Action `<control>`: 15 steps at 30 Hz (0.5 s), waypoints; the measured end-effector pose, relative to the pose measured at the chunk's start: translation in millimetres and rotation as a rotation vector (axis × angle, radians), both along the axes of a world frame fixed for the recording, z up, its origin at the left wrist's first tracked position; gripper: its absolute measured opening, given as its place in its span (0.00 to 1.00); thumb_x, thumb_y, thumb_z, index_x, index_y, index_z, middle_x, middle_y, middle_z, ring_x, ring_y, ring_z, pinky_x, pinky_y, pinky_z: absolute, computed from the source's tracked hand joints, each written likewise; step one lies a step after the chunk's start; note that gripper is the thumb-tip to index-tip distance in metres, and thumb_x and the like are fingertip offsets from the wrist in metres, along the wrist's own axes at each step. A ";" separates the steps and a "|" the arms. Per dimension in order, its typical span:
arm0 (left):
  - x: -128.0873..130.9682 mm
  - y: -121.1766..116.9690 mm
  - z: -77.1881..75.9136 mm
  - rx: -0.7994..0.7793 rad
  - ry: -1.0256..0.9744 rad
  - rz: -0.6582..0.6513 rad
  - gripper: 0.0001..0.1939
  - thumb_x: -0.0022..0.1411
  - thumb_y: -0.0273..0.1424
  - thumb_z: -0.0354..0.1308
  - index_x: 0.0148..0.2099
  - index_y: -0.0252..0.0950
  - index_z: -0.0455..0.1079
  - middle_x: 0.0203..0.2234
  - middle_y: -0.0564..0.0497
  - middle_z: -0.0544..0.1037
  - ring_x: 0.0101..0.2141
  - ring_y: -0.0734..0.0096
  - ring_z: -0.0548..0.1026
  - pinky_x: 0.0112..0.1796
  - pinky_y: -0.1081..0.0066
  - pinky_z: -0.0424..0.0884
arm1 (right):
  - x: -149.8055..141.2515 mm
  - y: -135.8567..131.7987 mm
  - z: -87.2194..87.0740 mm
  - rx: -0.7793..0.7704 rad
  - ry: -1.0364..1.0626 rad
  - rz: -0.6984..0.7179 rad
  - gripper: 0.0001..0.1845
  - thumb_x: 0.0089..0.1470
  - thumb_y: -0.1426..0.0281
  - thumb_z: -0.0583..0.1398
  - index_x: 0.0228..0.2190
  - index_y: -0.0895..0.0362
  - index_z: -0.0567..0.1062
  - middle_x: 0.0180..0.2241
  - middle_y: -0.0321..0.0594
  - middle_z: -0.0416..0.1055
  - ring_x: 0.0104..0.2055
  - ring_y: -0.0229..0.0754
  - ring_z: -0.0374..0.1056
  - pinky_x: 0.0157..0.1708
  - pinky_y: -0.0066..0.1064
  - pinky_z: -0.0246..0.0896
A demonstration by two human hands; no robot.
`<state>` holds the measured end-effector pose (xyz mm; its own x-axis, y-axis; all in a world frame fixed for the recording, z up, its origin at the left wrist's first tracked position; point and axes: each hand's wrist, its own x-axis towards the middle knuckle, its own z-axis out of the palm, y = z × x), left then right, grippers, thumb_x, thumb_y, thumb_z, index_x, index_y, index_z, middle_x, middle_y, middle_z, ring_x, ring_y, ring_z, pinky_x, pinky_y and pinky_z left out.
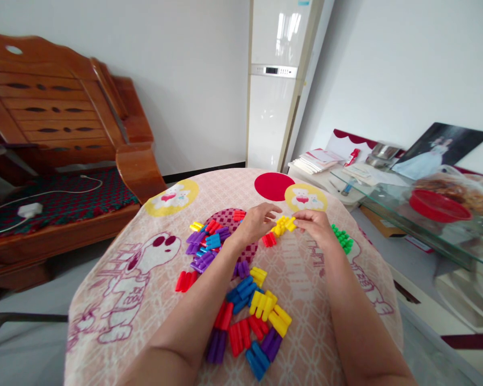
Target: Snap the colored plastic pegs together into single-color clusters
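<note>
Both my hands reach over a round table with a pink cartoon cloth. My left hand and my right hand meet at a cluster of yellow plastic blocks, each pinching one end of it. A small red block lies just below them. A green block piece sits to the right of my right hand. Several purple, blue and red blocks lie left of my left wrist. More red, yellow, blue and purple blocks are spread between my forearms.
A wooden bench with a red cushion stands at the left, with a white charger and cable on it. A tall white air conditioner stands behind. At the right a glass table holds papers, a red bowl and a photo.
</note>
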<state>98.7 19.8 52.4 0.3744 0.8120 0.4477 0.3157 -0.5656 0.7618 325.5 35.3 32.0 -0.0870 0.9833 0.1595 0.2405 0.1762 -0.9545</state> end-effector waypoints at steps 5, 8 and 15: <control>-38.5 10.2 13.4 -0.004 0.023 0.255 0.13 0.57 0.25 0.57 0.44 0.34 0.75 0.42 0.45 0.80 0.37 0.68 0.81 0.37 0.72 0.78 | 12.0 6.4 -8.5 0.160 -0.411 -0.057 0.09 0.41 0.73 0.64 0.27 0.55 0.83 0.29 0.39 0.81 0.32 0.45 0.75 0.36 0.34 0.69; -68.8 12.5 20.7 -0.015 0.104 0.444 0.13 0.56 0.26 0.57 0.44 0.35 0.76 0.40 0.47 0.81 0.37 0.67 0.81 0.39 0.70 0.77 | 8.1 7.7 -13.4 0.235 -0.513 -0.031 0.11 0.41 0.77 0.63 0.28 0.54 0.84 0.33 0.40 0.81 0.34 0.46 0.76 0.39 0.35 0.70; -145.9 10.7 14.5 -0.250 0.539 0.747 0.16 0.54 0.30 0.61 0.47 0.34 0.77 0.38 0.44 0.82 0.40 0.59 0.80 0.44 0.64 0.73 | 9.9 10.9 -20.9 0.133 -0.431 -0.036 0.20 0.39 0.76 0.66 0.39 0.57 0.81 0.37 0.43 0.81 0.37 0.45 0.76 0.38 0.34 0.71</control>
<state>-47.2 30.5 66.8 -0.1745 0.9735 0.1477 0.8736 0.0838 0.4794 335.5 46.3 11.1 -0.1388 0.9605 0.2412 0.6193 0.2742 -0.7357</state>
